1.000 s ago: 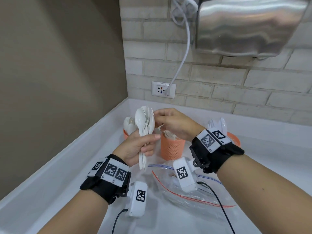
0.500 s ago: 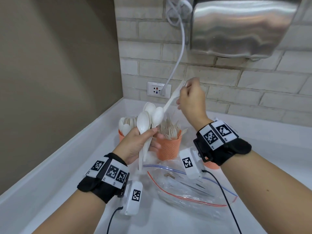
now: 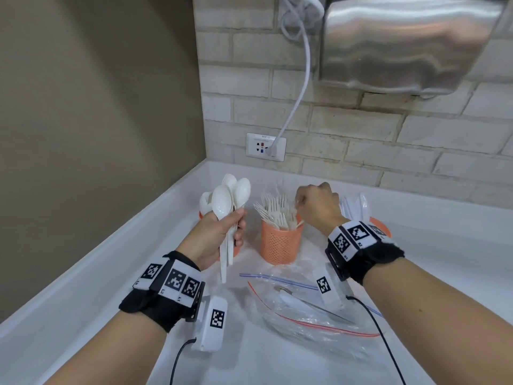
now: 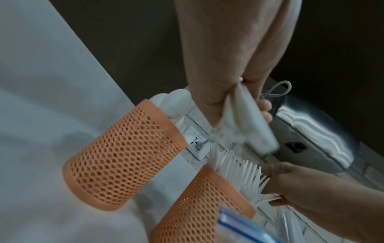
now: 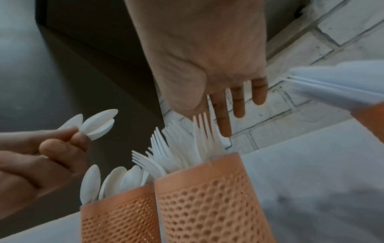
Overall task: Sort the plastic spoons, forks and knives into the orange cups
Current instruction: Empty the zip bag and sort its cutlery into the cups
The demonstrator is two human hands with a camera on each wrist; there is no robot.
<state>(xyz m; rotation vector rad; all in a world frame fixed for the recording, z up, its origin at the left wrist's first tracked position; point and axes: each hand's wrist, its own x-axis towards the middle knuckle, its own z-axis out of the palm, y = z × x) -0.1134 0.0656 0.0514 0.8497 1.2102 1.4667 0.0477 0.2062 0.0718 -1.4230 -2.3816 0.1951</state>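
Observation:
My left hand [image 3: 222,237] grips a bundle of white spoons [image 3: 223,204] upright, bowls up, in front of the left orange mesh cup [image 4: 120,157], which holds more spoons [image 3: 206,202]. The middle orange cup [image 3: 280,245] is full of forks [image 3: 274,211], tines up. My right hand [image 3: 299,202] hangs right over it, thumb and index finger pinching the tines end of one fork [image 5: 200,129] that stands higher than the others. Behind my right wrist, the right orange cup [image 3: 381,226] holds knives [image 3: 356,207].
A clear zip bag [image 3: 305,320] lies on the white counter [image 3: 69,309] just before the cups, with a utensil or two left inside. A brown wall runs along the left. On the brick back wall are a steel hand dryer [image 3: 410,43], its cord [image 3: 299,93] and an outlet [image 3: 265,147].
My right hand drew one piece up out of the left hand's bundle, swung right and came down onto the forks cup. The left hand kept the spoons where they were.

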